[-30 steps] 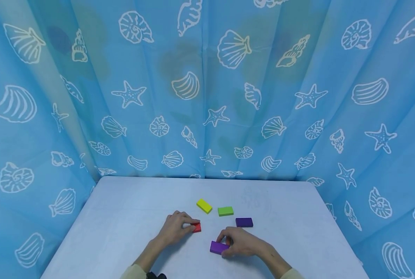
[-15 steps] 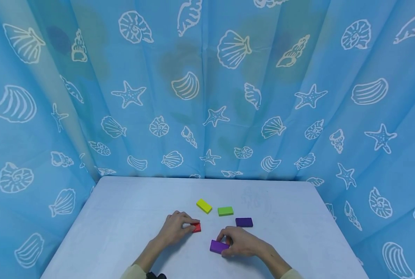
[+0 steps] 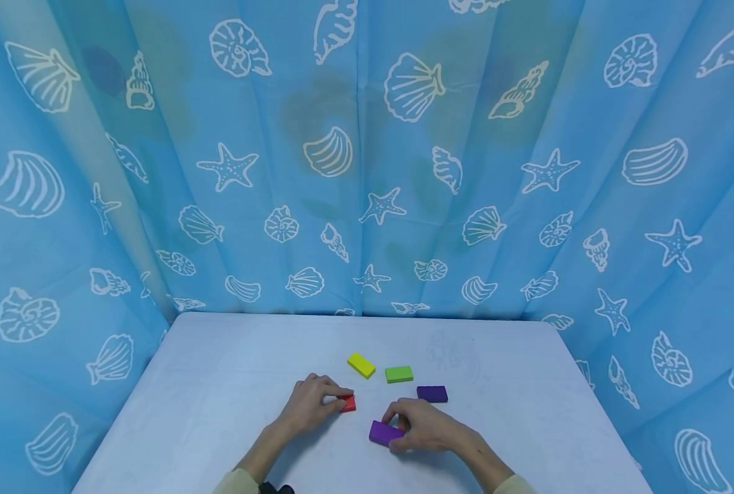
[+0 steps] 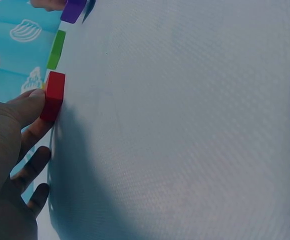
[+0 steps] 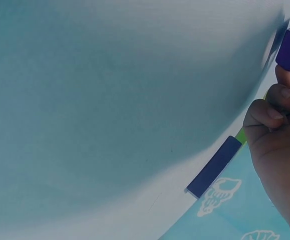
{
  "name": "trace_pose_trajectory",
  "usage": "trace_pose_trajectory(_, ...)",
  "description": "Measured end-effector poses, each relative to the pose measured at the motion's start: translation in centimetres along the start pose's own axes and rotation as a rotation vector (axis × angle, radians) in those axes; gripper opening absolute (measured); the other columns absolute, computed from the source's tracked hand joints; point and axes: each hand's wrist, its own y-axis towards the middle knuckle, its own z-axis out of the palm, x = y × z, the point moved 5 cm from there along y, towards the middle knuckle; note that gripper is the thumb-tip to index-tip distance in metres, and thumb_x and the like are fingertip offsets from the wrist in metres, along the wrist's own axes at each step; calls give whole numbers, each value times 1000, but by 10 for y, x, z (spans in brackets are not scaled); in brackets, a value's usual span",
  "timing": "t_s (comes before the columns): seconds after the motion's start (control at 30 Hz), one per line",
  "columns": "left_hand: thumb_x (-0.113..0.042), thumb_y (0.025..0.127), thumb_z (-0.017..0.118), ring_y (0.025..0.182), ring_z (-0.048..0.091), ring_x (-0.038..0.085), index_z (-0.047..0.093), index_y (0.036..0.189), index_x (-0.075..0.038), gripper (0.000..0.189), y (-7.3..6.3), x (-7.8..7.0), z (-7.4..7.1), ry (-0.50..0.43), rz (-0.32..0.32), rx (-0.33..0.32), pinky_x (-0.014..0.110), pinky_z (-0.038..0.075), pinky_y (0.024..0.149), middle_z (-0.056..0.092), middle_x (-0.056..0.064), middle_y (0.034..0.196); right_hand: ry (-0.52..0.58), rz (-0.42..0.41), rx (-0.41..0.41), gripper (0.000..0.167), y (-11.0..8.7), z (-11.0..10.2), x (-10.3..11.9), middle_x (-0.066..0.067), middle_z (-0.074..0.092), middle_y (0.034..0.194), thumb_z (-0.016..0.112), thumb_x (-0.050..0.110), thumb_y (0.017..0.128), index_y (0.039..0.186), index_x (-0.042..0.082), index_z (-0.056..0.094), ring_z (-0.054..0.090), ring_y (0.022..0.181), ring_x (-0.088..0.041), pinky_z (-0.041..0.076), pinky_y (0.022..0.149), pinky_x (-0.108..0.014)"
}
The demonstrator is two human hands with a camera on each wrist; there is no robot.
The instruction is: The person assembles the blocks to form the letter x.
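Note:
Between thumb and fingers, my left hand (image 3: pixel 308 405) pinches a red block (image 4: pixel 54 96), which rests on the white table. My right hand (image 3: pixel 427 427) grips a bright purple block (image 3: pixel 384 433) by its right end; in the right wrist view this purple block (image 5: pixel 289 48) appears at the upper right, with a gap between it and its shadow. Just beyond the right hand lies a dark purple block (image 3: pixel 431 394). A green block (image 3: pixel 399 374) and a yellow block (image 3: pixel 361 365) lie flat farther back, forming a loose arc with the others.
The white tabletop (image 3: pixel 231 357) stretches to both sides of the blocks. A blue curtain (image 3: pixel 367 171) with white shell and starfish prints hangs behind the table and along its sides. Something small and black (image 3: pixel 276 488) shows by the left sleeve.
The bright purple block has risen slightly and shifted a little left and away from me in my right hand. My left hand and the other blocks have stayed still.

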Motion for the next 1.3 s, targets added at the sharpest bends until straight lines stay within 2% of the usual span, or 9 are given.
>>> trace_pose_trajectory(0.37,-32,91,74,101,54,15,76,117,-35,26,1,1,2,5,-15,19,44,41,87,69,-11,104,-22,41,-43,36,3,2,9,8,59,84,85,31,79,110,25,68,54,78,-11,46,68,-28)
trace_pose_trajectory(0.6,-31,91,75,101,54,16,76,117,-34,26,1,-1,0,2,-4,18,43,41,86,70,-10,105,-11,61,-57,35,6,5,17,7,59,85,84,30,80,110,24,67,55,79,-12,48,69,-28)
trace_pose_trajectory(0.9,-32,91,75,101,53,14,76,116,-34,25,0,-1,-1,-12,-14,26,44,40,87,69,-12,101,4,63,-106,35,11,10,26,6,59,80,85,32,80,109,22,67,54,73,-12,45,64,-26)
trace_pose_trajectory(1.3,-30,91,75,100,53,14,76,116,-34,26,-1,-3,-1,-7,-4,14,44,40,87,69,-12,101,183,94,-195,32,11,27,36,1,61,73,83,28,78,103,18,66,54,62,-14,40,53,-27)
